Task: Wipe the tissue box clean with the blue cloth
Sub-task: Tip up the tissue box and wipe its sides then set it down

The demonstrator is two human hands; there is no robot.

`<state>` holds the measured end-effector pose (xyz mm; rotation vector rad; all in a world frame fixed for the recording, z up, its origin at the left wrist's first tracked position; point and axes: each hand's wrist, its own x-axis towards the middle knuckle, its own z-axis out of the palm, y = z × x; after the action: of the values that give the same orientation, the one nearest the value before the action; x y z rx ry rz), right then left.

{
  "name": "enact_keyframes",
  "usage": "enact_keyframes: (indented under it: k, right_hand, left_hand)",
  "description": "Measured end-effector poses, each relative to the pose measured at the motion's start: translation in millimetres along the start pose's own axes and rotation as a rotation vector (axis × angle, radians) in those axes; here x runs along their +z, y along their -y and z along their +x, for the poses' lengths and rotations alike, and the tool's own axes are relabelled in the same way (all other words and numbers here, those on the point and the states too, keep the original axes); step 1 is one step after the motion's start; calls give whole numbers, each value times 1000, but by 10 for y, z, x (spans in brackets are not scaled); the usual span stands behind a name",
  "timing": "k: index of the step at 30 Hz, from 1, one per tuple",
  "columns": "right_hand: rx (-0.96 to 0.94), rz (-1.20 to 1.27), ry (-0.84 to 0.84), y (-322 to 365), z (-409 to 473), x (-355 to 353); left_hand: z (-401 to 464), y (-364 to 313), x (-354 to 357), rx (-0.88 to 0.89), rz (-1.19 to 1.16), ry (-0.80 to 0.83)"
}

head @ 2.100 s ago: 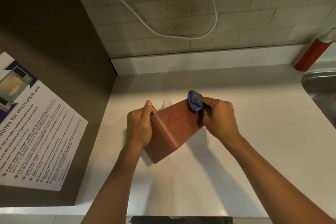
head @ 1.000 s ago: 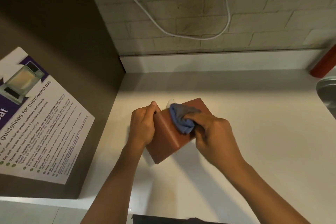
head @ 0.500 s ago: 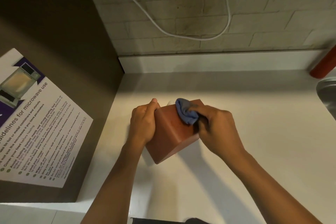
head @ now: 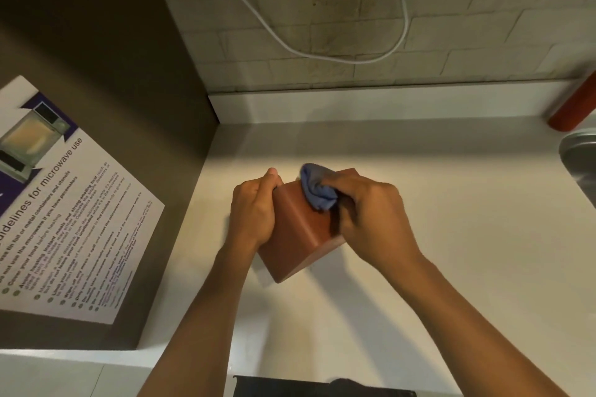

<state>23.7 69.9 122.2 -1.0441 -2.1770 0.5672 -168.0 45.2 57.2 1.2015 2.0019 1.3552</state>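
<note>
A reddish-brown cube-shaped tissue box (head: 300,232) rests tilted on the white counter (head: 451,235). My left hand (head: 253,211) grips its left side, thumb over the upper edge. My right hand (head: 371,216) holds a bunched blue cloth (head: 317,192) and presses it on the box's upward-facing side, near the far edge. A bit of white tissue peeks out behind the box, mostly hidden by the cloth.
A dark panel with a microwave-use notice (head: 64,213) walls the counter on the left. A tiled wall with a white cable (head: 322,51) stands behind. A red bottle (head: 574,106) and a metal sink rim (head: 577,151) sit at the far right.
My right hand has rubbed the cloth back and forth over the box's upper face, from the far corner toward the middle and back up. The left hand has kept its grip.
</note>
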Motion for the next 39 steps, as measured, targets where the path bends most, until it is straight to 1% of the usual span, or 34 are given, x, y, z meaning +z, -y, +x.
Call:
enact_keyframes:
  k: [1,3,5,7,9,11,12,14,16,18,20,22,25,27,31,33,35,37,39]
  right_hand:
    - [-37,22,-11,79,-7,24]
    - [-112,59,19,184,-171,54]
    - [-147,49,47,139,-382,23]
    - [-102,17,37,-53,-467,-60]
    - [10,-2,31,-223,-397,-105]
    - [77,-3,23,-196,-255,-83]
    - [67,5,3,-115,-211,-53]
    - [-12,36,-25,79,-246,2]
    - [-68,59,-11,182,-405,44]
    - [-82,62,-5,156,-584,59]
    - [-83,39,-16,22,-658,51]
    - [-28,1,-29,-175,-625,45]
    - [158,-92,-37,-466,-434,2]
    - [194,-124,-41,-475,-348,-16]
    - [37,1,-21,-25,-413,75]
    - [-64,6,22,178,-564,150]
    - [-141,17,52,211,-676,171]
    - [-144,19,11,70,-684,139]
    - [-75,-24,-43,-152,-581,103]
  left_hand:
    - [29,20,-7,-11,10,13]
    - [72,67,-21,-8,31,75]
    - [53,78,-36,10,2,70]
    - [22,47,-29,-13,-15,46]
    - [3,22,-17,-31,-12,37]
    - [-2,-1,-5,-26,-8,28]
    - [0,3,2,-9,-2,17]
    - [-3,27,12,61,0,-14]
    - [-6,66,6,132,-10,-14]
    - [-7,129,-1,151,-47,22]
    - [-10,155,-4,119,-65,30]
    - [-10,181,-4,74,-68,23]
    - [-26,175,14,21,-53,5]
    - [-23,185,22,2,-46,-12]
    - [15,211,32,2,-48,-33]
    - [34,228,3,50,-63,-2]
    - [42,227,-25,77,-69,42]
    - [35,237,-26,86,-77,49]
    - [24,240,-21,40,-89,42]
